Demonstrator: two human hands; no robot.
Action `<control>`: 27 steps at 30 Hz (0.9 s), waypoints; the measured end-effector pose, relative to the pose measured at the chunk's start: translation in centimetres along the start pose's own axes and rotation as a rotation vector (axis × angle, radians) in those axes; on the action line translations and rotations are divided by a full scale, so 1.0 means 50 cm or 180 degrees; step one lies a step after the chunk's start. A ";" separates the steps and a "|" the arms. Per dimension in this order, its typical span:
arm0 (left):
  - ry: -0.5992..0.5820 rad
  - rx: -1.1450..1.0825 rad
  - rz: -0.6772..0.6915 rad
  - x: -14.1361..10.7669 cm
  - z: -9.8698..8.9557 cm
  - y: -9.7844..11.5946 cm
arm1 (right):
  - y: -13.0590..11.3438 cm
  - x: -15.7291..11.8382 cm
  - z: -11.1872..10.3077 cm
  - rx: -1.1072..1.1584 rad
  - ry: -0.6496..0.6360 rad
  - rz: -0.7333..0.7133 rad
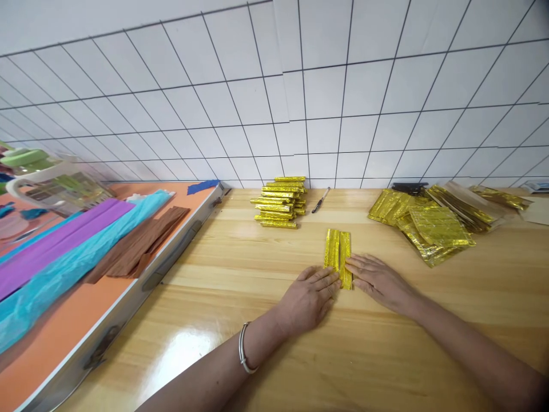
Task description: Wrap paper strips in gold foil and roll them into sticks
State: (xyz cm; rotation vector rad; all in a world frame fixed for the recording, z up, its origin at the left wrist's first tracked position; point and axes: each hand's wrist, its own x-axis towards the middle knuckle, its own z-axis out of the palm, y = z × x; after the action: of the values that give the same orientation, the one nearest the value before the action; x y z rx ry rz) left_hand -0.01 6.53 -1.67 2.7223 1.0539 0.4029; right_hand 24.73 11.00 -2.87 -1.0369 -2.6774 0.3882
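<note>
A small piece of shiny gold foil paper [332, 246] lies on the wooden table, its two long sides folded in toward a narrow gap down the middle. Across its lower left part rest the fingers of my left hand [311, 294], stretched out flat, with a silver bangle on the wrist. My right hand [381, 280] is at the right edge of the foil, its fingers extended and the fingertips touching the folded side. Neither hand grips anything. Farther back sits a stack of narrow rolled or folded gold foil pieces [281, 203].
A pen [321, 200] lies beside the stack. Flat gold foil sheets [441, 226] are piled at the right by the tiled wall [321, 91]. On the left, an orange-topped surface with a raised edge [171, 257] holds purple, turquoise and brown crepe paper [141, 246] and a clear basket [64, 186].
</note>
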 end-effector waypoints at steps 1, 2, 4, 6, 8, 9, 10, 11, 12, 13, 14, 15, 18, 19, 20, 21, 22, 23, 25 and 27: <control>-0.0004 -0.0006 0.0028 0.000 0.002 -0.002 | 0.011 0.006 -0.002 -0.0029 -0.0063 -0.0008; -0.0010 -0.0010 0.0052 0.000 0.004 -0.004 | 0.023 0.013 -0.005 -0.0053 -0.0114 -0.0028; -0.0021 0.0001 0.0070 0.000 0.007 -0.007 | 0.047 0.029 -0.009 -0.0089 -0.0195 -0.0093; -0.0032 0.0028 0.0070 0.000 0.008 -0.009 | 0.072 0.047 -0.012 -0.0118 -0.0262 -0.0165; -0.0051 0.0047 0.0060 0.000 0.009 -0.008 | 0.096 0.064 -0.015 -0.0119 -0.0275 -0.0222; -0.0059 0.0051 0.0051 0.000 0.009 -0.008 | 0.106 0.072 -0.017 -0.0115 -0.0252 -0.0237; -0.0064 0.0052 0.0043 -0.001 0.009 -0.007 | 0.112 0.079 -0.017 -0.0116 -0.0188 -0.0229; -0.0071 0.0050 0.0040 -0.001 0.009 -0.007 | 0.115 0.085 -0.018 -0.0125 -0.0085 -0.0196; -0.0080 0.0047 0.0048 -0.001 0.008 -0.007 | 0.114 0.091 -0.018 -0.0139 0.0053 -0.0145; -0.0089 0.0042 0.0059 -0.001 0.008 -0.006 | 0.109 0.096 -0.017 -0.0157 0.0199 -0.0093; -0.0093 0.0037 0.0069 -0.001 0.007 -0.006 | 0.102 0.101 -0.015 -0.0176 0.0332 -0.0054; -0.0097 0.0032 0.0072 0.000 0.006 -0.006 | 0.094 0.106 -0.013 -0.0197 0.0434 -0.0034; -0.0101 0.0017 0.0070 0.001 0.005 -0.007 | 0.071 0.123 -0.002 -0.0292 0.0387 -0.0128; -0.0102 0.0012 0.0068 0.001 0.005 -0.007 | 0.068 0.130 0.002 -0.0330 0.0306 -0.0165; -0.0100 0.0009 0.0066 0.002 0.005 -0.007 | 0.067 0.135 0.006 -0.0360 0.0217 -0.0200; -0.0101 0.0004 0.0063 0.002 0.005 -0.007 | 0.069 0.141 0.010 -0.0380 0.0132 -0.0234; -0.0105 -0.0002 0.0062 0.002 0.004 -0.008 | 0.072 0.145 0.013 -0.0394 0.0064 -0.0260; -0.0108 -0.0007 0.0056 0.001 0.004 -0.008 | 0.076 0.148 0.017 -0.0404 0.0027 -0.0281; -0.0116 -0.0023 0.0050 0.001 0.004 -0.009 | 0.086 0.152 0.021 -0.0435 -0.0012 -0.0298; -0.0131 -0.0045 0.0037 0.000 0.005 -0.009 | 0.092 0.153 0.022 -0.0482 -0.0043 -0.0306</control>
State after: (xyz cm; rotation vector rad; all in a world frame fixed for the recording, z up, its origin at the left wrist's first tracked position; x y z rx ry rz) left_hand -0.22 6.87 -2.02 2.7134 1.0216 0.3534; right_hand 21.74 19.35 -4.43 -0.9432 -2.7916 0.1768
